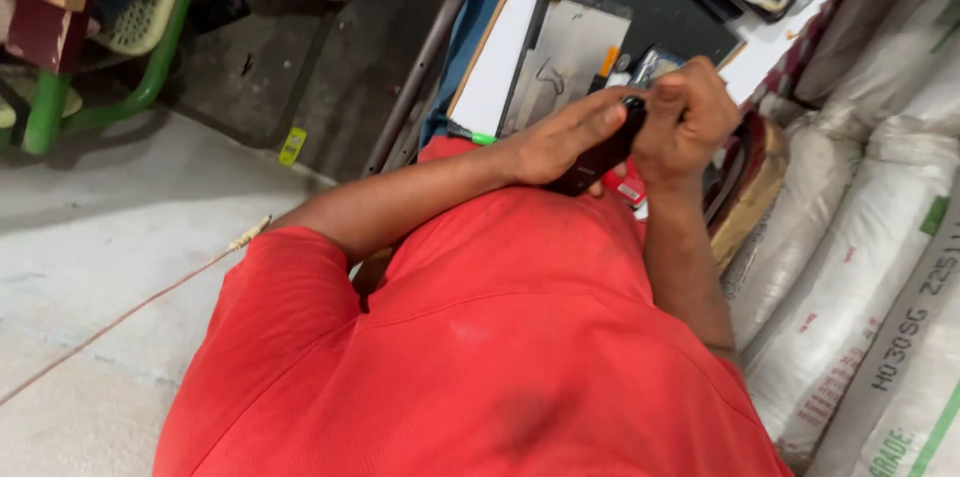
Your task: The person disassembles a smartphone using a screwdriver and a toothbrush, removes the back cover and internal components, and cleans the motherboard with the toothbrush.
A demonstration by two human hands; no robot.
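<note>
Red shirt [500, 357]; black device [600, 157] btwn both hands.

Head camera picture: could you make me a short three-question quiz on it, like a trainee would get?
1. True or false: both hands grip the same black device.
2. Which colour is the person's shirt? A) blue B) red C) white
3. Fill in: stacked beside the person, on the picture's right, are pale ______.

Key
1. True: the left hand holds it from below and the right hand closes over its top end.
2. B
3. sacks
</note>
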